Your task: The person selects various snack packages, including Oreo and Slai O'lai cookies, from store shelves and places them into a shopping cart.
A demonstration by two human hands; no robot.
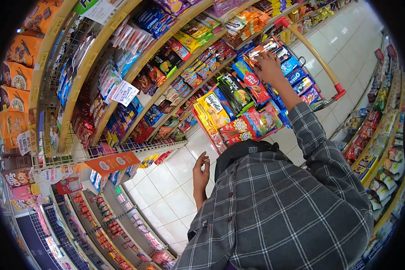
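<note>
My right hand (269, 68) reaches over the far part of a shopping cart (320, 56), its fingers spread on or just above a brown snack pack (262, 47). Beside it lies a red and blue pack (253, 81). Nearer to me in the cart are a dark green pack (234, 93), a yellow Wafello pack (213, 111) and a red pack (238, 130). To the left of the cart, my left hand (201, 174) hangs over the floor with loosely bent fingers and nothing in it.
Curved-looking shelves of snack packs (166, 58) run along the left and top. An orange sign (112, 163) juts from a shelf end. Another stocked shelf (378, 148) stands at the right. White floor tiles (166, 193) show around the cart.
</note>
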